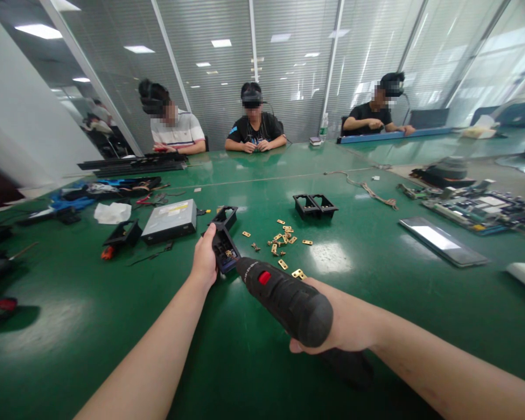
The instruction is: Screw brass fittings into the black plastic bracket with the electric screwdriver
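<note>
My left hand [205, 256] grips a black plastic frame [222, 240], tilted up off the green table, with brass-coloured pieces showing inside it. Closed round the handle of a black cordless drill [284, 300] with a red button is my right hand [339, 315]. The drill's nose points at the lower end of the held frame; its tip is hidden. Just beyond the left hand sits another black frame [227, 216]. Small brass plates [282, 264] and loose screws [255, 247] lie scattered right of the held frame.
A joined pair of black frames [315, 207] stands further back. An optical drive [170, 220] and a black box [123, 234] are at left. A phone [441, 240], a cord [376, 195] and circuit boards [485, 204] lie at right. Several people sit across the table.
</note>
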Demonstrator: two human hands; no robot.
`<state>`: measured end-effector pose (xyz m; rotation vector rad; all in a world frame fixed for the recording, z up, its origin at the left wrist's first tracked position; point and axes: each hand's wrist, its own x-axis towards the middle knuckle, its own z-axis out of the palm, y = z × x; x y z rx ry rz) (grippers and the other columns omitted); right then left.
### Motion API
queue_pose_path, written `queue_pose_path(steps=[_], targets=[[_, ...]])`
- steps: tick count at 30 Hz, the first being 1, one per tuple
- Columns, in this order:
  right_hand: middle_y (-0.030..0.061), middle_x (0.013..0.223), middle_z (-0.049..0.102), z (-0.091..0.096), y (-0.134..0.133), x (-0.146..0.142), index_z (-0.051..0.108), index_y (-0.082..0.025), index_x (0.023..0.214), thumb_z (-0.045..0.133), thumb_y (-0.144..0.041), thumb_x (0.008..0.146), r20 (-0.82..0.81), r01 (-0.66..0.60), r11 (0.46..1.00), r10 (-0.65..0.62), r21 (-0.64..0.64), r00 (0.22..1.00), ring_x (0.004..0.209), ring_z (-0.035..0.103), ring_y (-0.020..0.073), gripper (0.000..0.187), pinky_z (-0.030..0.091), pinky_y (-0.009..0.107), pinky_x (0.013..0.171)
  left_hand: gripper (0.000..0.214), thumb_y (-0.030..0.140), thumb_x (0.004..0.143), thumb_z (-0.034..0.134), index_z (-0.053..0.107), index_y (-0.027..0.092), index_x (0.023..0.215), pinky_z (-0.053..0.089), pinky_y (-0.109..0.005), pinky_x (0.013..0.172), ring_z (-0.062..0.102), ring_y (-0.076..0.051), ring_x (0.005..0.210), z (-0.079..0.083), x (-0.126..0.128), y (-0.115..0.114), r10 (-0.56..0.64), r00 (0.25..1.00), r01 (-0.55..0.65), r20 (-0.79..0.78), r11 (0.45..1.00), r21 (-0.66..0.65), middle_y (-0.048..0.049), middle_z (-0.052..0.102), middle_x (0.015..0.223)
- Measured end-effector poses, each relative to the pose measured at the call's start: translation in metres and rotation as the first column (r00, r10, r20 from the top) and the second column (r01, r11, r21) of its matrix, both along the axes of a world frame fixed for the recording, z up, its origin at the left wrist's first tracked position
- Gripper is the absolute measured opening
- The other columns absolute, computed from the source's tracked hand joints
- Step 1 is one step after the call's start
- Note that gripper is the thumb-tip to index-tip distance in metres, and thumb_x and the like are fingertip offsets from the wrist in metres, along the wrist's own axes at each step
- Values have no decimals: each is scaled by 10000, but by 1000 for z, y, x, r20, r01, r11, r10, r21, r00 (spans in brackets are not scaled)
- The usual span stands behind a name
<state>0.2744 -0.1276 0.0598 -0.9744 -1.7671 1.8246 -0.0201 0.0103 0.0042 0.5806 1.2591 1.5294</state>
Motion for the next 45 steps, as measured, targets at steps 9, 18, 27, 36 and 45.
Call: queue_pose_path(steps=[9, 18, 27, 36, 45], targets=[[-12, 936, 855, 0, -1, 0, 801, -229, 952, 1294, -352, 625, -3, -7, 1000, 7, 1, 1000, 852, 733, 210, 604, 593, 339, 786, 413, 560, 1147, 924, 852, 175, 1279, 738, -370, 746, 842, -256, 734, -2, -1, 2, 4, 1000, -4, 6, 1000, 2, -95, 877, 990], [-8, 953, 867, 0, 0, 0, 812, -224, 982, 1298, -309, 602, -6, 0, 1000, 0, -23, 1000, 874, 750, 218, 622, 609, 346, 809, 390, 550, 1165, 894, 844, 181, 1280, 726, -365, 706, 826, -255, 706, 1, 1, 1, -1, 1000, 1, 4, 1000, -4, -85, 867, 958], [-9, 952, 863, -2, -2, 0, 811, -231, 983, 1292, -364, 631, -8, 0, 1000, 0, -4, 1000, 885, 761, 231, 611, 611, 355, 806, 430, 583, 1117, 949, 851, 189, 1260, 735, -379, 745, 850, -270, 748, -3, -2, 3, 5, 1000, -5, 12, 1000, -13, -90, 874, 980], [-11, 947, 855, 0, -2, 1, 803, -223, 960, 1291, -277, 614, -1, 3, 1000, -3, -13, 1000, 887, 748, 225, 601, 593, 359, 820, 389, 556, 1160, 897, 837, 183, 1251, 732, -345, 707, 824, -244, 714, 1, 2, 1, 14, 1000, -14, -5, 1000, -8, -77, 860, 937], [-8, 951, 858, 3, -2, 1, 804, -230, 963, 1301, -327, 616, 18, 4, 1000, -4, 3, 1000, 910, 749, 232, 614, 606, 356, 818, 392, 552, 1131, 934, 854, 186, 1244, 738, -376, 742, 853, -275, 758, -2, -1, 3, 11, 1000, -11, 8, 1000, -7, -99, 877, 980]])
